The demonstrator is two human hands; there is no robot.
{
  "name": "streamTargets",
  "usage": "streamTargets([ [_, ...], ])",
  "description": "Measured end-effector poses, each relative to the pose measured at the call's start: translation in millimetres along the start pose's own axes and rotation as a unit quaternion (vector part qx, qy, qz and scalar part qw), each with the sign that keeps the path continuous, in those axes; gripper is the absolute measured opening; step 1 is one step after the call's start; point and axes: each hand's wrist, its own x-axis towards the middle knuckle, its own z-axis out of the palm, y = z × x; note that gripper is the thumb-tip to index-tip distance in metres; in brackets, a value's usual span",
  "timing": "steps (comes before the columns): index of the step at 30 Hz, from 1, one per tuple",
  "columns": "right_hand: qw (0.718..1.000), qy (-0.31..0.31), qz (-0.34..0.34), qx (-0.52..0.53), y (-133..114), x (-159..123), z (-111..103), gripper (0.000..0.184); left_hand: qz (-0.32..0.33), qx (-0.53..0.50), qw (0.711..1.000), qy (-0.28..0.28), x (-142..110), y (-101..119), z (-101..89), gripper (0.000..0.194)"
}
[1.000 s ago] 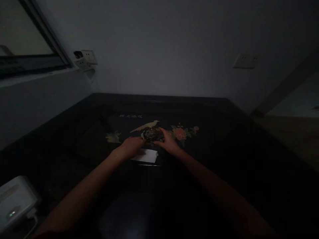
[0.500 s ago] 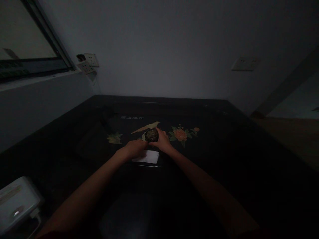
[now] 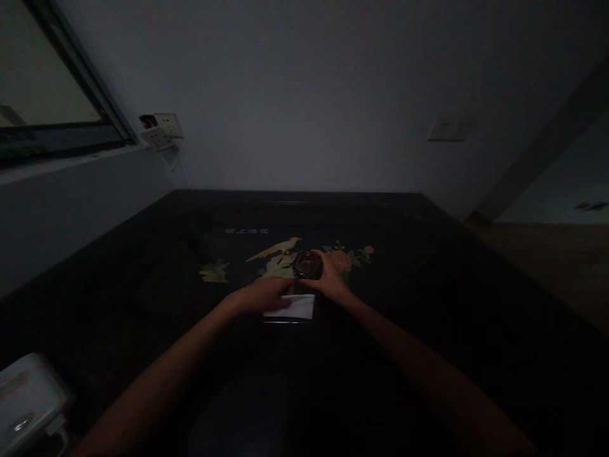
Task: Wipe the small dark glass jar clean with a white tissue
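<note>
one dark, round, glassy dish, shiny at the rim; interior unclear. one white, rectangular, paper-like sheet, lying crosswise nearer the viewer, left end covered.

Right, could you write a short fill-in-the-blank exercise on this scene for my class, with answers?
1. The right hand grips a dark object whose outline is ____.
2. The left hand partly covers a flat item coloured ____.
3. In this view, the bird picture lies to the ____ of the large flower.

Missing words: round; white; left.
</note>
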Motion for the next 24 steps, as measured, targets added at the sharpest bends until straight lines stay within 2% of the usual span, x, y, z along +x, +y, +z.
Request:
streamTargets([
  [4, 0.998, 0.03, 0.009, 0.063, 9.6, -23.8, -35.8, 0.082, 0.02, -0.069, 0.997, 0.028, 7.3, 3.1, 1.5, 0.02],
  [7, 0.988, 0.015, 0.017, 0.15, 13.5, -36.2, -52.0, 0.083, 0.012, -0.108, 0.992, 0.067, 15.6, -0.7, 4.4, 0.023],
  [11, 0.982, 0.027, 0.021, 0.186, 13.7, -41.6, -53.6, 0.086, -0.028, -0.133, 0.976, 0.167, 24.5, -0.7, 7.2, 0.033],
  [15, 0.979, 0.027, 0.039, 0.197, 13.3, -43.8, -47.5, 0.082, -0.033, -0.116, 0.951, 0.285, 31.3, 18.9, 11.7, 0.029],
  [19, 0.976, 0.035, 0.022, 0.212, 12.5, -46.5, -46.6, 0.081, 0.024, -0.074, 0.941, 0.328, 37.7, 43.7, 22.7, 0.024],
  [21, 0.979, 0.04, 0.014, 0.2, 11.9, -47.6, -47.7, 0.081, 0.107, 0.037, 0.923, 0.368, 37.7, 50.7, 27.9, 0.024],
  [24, 0.988, 0.042, 0.01, 0.15, 10.7, -48.7, -49.4, 0.084, 0.179, 0.161, 0.893, 0.381, 33.6, 54.0, 31.5, 0.023],
])
